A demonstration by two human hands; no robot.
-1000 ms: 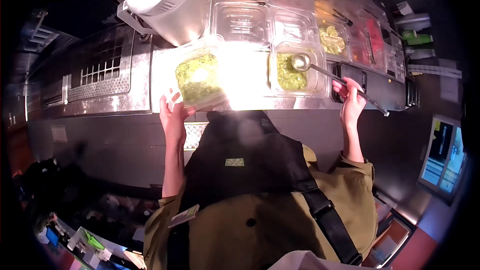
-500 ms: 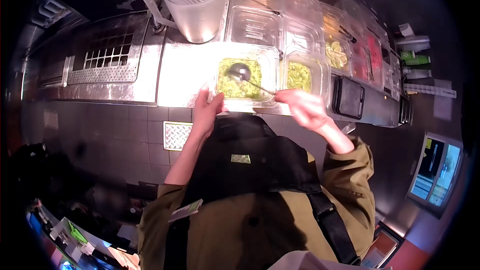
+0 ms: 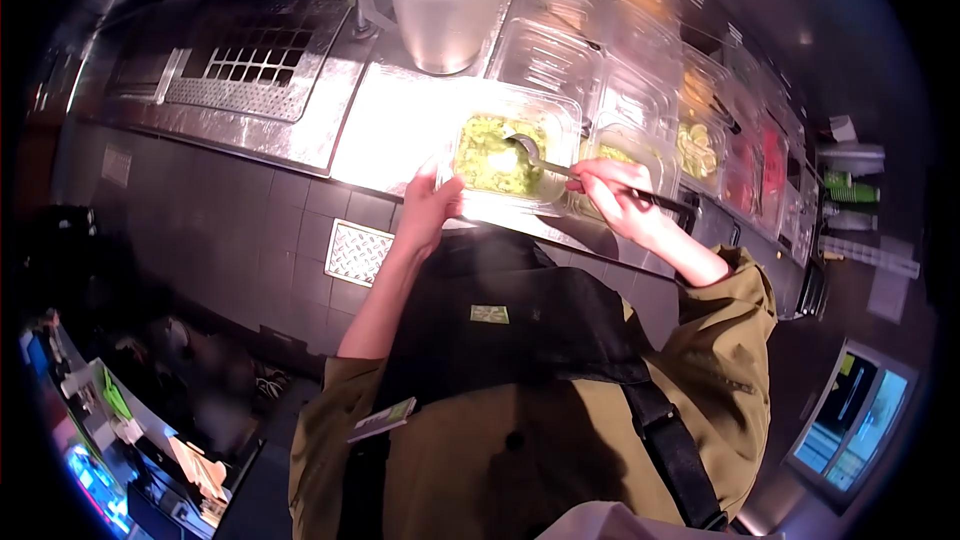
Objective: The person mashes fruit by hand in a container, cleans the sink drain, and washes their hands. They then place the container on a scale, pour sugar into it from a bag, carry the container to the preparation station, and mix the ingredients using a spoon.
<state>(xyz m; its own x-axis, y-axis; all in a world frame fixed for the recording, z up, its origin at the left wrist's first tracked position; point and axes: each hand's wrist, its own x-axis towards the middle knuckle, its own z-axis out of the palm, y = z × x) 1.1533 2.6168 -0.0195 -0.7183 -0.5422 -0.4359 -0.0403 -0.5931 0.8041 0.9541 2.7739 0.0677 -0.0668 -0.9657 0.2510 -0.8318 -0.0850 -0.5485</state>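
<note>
A clear plastic container (image 3: 567,130) full of chopped green food (image 3: 488,162) sits at the front edge of the lit counter. My left hand (image 3: 432,208) grips its near left corner, thumb on the rim side. In my right hand (image 3: 622,205) is a ladle (image 3: 526,147), its handle slanting across the container's right rim. The ladle's bowl is tilted in the green food, and how much it holds is unclear. Partly behind my right hand stands a second clear container (image 3: 655,155) with similar green food.
A large lidded pitcher (image 3: 445,15) stands behind the container. Several clear lidded tubs (image 3: 545,60) run back and right, among them one with lemon slices (image 3: 697,150). A metal drain grate (image 3: 255,60) lies at the left. Green cups (image 3: 850,190) are stacked far right.
My view has turned, so the counter now slants down to the right. The ladle's bowl has rolled onto its side in the green food. My left hand keeps its grip on the container.
</note>
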